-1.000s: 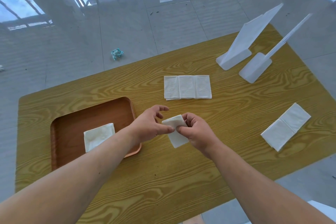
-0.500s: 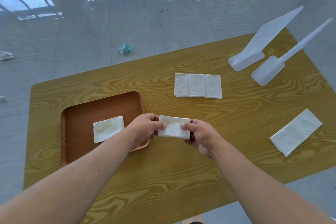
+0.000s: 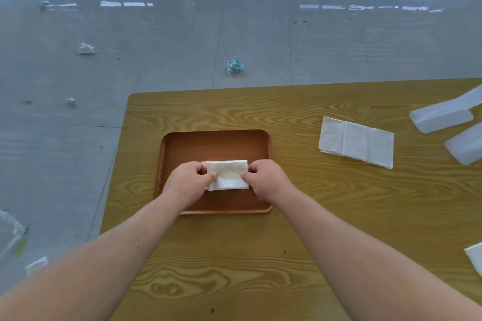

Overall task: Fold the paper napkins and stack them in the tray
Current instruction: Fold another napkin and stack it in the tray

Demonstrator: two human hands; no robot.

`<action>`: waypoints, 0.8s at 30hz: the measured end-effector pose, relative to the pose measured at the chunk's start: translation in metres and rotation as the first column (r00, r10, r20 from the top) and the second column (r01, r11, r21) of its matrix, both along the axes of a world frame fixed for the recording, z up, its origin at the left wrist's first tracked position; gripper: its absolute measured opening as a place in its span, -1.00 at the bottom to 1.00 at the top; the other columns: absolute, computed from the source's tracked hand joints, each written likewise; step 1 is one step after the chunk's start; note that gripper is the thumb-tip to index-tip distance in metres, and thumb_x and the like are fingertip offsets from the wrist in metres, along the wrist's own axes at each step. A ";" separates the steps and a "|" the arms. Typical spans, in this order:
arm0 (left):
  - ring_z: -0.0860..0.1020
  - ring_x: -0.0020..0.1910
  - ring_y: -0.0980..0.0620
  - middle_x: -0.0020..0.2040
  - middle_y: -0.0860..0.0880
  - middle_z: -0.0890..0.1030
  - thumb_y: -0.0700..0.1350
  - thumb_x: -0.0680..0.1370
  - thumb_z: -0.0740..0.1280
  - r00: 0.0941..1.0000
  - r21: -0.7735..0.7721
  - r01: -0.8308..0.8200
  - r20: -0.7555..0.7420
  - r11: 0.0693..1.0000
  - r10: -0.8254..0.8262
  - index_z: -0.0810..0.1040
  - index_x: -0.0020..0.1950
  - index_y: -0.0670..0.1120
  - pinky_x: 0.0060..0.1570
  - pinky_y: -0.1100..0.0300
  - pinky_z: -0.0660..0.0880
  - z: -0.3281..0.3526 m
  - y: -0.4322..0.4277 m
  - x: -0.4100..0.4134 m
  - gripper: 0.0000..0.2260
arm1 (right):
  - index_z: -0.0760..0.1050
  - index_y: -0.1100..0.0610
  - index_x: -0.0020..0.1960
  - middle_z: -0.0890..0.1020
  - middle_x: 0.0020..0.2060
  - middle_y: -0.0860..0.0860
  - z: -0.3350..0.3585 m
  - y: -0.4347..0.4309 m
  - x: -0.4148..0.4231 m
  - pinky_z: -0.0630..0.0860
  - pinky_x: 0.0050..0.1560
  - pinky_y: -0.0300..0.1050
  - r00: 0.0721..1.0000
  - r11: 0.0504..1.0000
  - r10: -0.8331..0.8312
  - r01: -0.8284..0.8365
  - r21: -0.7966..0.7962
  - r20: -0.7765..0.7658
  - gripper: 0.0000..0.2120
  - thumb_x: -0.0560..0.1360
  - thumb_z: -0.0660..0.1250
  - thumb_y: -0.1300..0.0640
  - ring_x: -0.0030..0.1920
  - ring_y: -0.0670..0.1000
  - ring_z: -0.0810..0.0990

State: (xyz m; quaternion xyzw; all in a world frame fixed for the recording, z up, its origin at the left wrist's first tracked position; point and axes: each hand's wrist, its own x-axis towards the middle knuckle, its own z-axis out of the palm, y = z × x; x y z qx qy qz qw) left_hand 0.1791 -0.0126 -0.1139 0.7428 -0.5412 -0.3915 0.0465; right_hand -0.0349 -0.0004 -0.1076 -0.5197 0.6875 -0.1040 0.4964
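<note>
A brown tray (image 3: 216, 142) lies on the wooden table (image 3: 234, 255) in front of me. Over its middle I hold a folded white napkin (image 3: 229, 176) flat by both ends. My left hand (image 3: 189, 181) pinches its left end and my right hand (image 3: 266, 178) pinches its right end. An edge of another folded napkin (image 3: 224, 162) shows just behind it in the tray, mostly hidden. An unfolded napkin (image 3: 357, 141) lies on the table to the right of the tray. A corner of a further napkin (image 3: 476, 259) shows at the right edge.
Two white plastic stands (image 3: 443, 114) (image 3: 465, 147) sit at the far right of the table. The table's left edge runs close beside the tray. Crumpled scraps (image 3: 235, 66) (image 3: 86, 49) lie on the grey floor beyond. A clear bag (image 3: 11, 237) lies at lower left.
Both hands carried the folded napkin left from the table over the tray, above the napkin lying there. The camera view swung left, so the tray now sits centred.
</note>
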 end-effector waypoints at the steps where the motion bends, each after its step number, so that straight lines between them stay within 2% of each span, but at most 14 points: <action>1: 0.57 -0.39 0.02 -0.36 0.04 0.65 0.18 0.53 0.45 0.999 -0.009 0.014 0.042 1.000 -0.014 0.62 -0.23 0.00 -0.36 0.09 0.44 -0.001 0.000 0.006 -0.72 | 0.60 0.22 -0.16 0.62 -0.33 0.06 0.000 -0.002 0.006 0.57 -0.27 0.04 0.998 0.999 0.033 -0.034 -0.021 -0.051 -0.75 0.58 0.35 0.06 -0.32 0.09 0.55; 4: 0.59 -0.34 0.06 -0.34 0.08 0.65 0.22 0.53 0.43 0.990 -0.034 0.041 0.133 0.999 -0.037 0.60 -0.24 0.04 -0.39 0.13 0.37 -0.006 -0.001 0.017 -0.71 | 0.50 0.11 -0.24 0.60 -0.33 0.00 -0.002 -0.005 0.019 0.46 -0.36 -0.03 0.970 0.987 0.131 -0.146 -0.060 -0.206 -0.71 0.60 0.30 -0.01 -0.33 0.04 0.55; 7: 0.59 -0.31 0.07 -0.31 0.09 0.65 0.25 0.53 0.40 0.985 -0.032 0.067 0.163 0.997 -0.061 0.58 -0.23 0.08 -0.40 0.14 0.38 -0.008 -0.003 0.018 -0.71 | 0.44 0.03 -0.24 0.57 -0.31 -0.06 -0.006 -0.006 0.024 0.36 -0.39 -0.09 0.929 0.973 0.190 -0.222 -0.066 -0.318 -0.71 0.61 0.26 -0.05 -0.29 0.02 0.55; 11: 0.56 -0.29 0.08 -0.29 0.10 0.62 0.21 0.52 0.41 0.974 -0.052 0.091 0.211 0.995 -0.078 0.53 -0.23 0.08 -0.40 0.12 0.37 -0.007 -0.003 0.013 -0.74 | 0.50 0.03 -0.15 0.61 -0.25 -0.05 -0.011 -0.007 0.026 0.44 -0.35 -0.08 0.870 0.943 0.255 -0.321 -0.092 -0.423 -0.73 0.62 0.25 -0.11 -0.22 0.05 0.61; 13: 0.54 -0.28 0.07 -0.28 0.10 0.61 0.14 0.49 0.40 0.974 -0.102 0.082 0.218 0.991 -0.059 0.50 -0.24 0.07 -0.38 0.11 0.39 -0.002 -0.003 0.010 -0.79 | 0.49 0.03 -0.17 0.59 -0.30 -0.06 -0.012 -0.003 0.022 0.42 -0.39 -0.08 0.860 0.923 0.256 -0.353 -0.154 -0.441 -0.71 0.62 0.24 -0.12 -0.27 0.04 0.59; 15: 0.53 -0.28 0.05 -0.29 0.09 0.59 0.08 0.46 0.34 0.972 -0.156 0.122 0.218 0.980 -0.087 0.46 -0.26 0.05 -0.38 0.10 0.39 0.006 -0.005 0.001 -0.84 | 0.45 0.02 -0.21 0.54 -0.33 -0.09 -0.010 0.002 0.007 0.38 -0.40 -0.08 0.882 0.902 0.170 -0.319 -0.290 -0.440 -0.71 0.61 0.24 -0.12 -0.28 0.03 0.54; 17: 0.52 -0.27 0.04 -0.29 0.09 0.57 0.06 0.48 0.31 0.961 -0.179 0.208 0.221 0.962 -0.166 0.45 -0.26 0.06 -0.39 0.11 0.38 0.016 -0.008 -0.014 -0.85 | 0.48 0.02 -0.13 0.56 -0.21 -0.07 -0.010 0.006 -0.022 0.48 -0.22 -0.06 0.915 0.874 0.010 -0.203 -0.442 -0.402 -0.79 0.59 0.27 -0.09 -0.15 0.02 0.53; 18: 0.53 -0.26 0.04 -0.29 0.09 0.57 0.06 0.50 0.31 0.951 -0.182 0.259 0.223 0.949 -0.216 0.45 -0.25 0.07 -0.38 0.12 0.37 0.021 -0.011 -0.024 -0.84 | 0.52 0.03 -0.01 0.59 -0.10 -0.03 -0.011 0.008 -0.041 0.52 -0.04 -0.03 0.918 0.861 -0.073 -0.140 -0.489 -0.391 -0.82 0.59 0.29 -0.07 -0.03 0.04 0.53; 19: 0.53 -0.24 0.03 -0.28 0.10 0.57 0.08 0.52 0.31 0.939 -0.183 0.309 0.217 0.933 -0.268 0.46 -0.24 0.07 -0.36 0.11 0.38 0.024 -0.013 -0.037 -0.83 | 0.53 0.08 0.14 0.60 0.04 0.03 -0.013 0.010 -0.063 0.50 0.13 0.01 0.903 0.857 -0.153 -0.082 -0.508 -0.402 -0.77 0.59 0.30 -0.04 0.09 0.09 0.52; 22: 0.54 -0.16 0.03 -0.21 0.13 0.56 0.15 0.56 0.31 0.876 -0.199 0.475 0.193 0.857 -0.441 0.51 -0.15 0.08 -0.30 0.12 0.38 0.032 -0.020 -0.079 -0.81 | 0.32 0.15 0.50 0.46 0.42 0.18 -0.020 0.013 -0.129 0.26 0.48 0.13 0.823 0.918 -0.231 0.006 -0.398 -0.519 -0.49 0.61 0.26 -0.02 0.44 0.23 0.35; 24: 0.55 -0.06 0.02 -0.11 0.14 0.57 0.17 0.58 0.31 0.796 -0.215 0.605 0.198 0.767 -0.572 0.54 -0.04 0.07 -0.19 0.14 0.41 0.032 -0.020 -0.109 -0.81 | 0.12 0.12 0.62 0.24 0.60 0.18 -0.024 0.018 -0.164 0.07 0.60 0.15 0.783 0.971 -0.148 0.001 -0.238 -0.604 -0.38 0.65 0.16 -0.08 0.59 0.24 0.13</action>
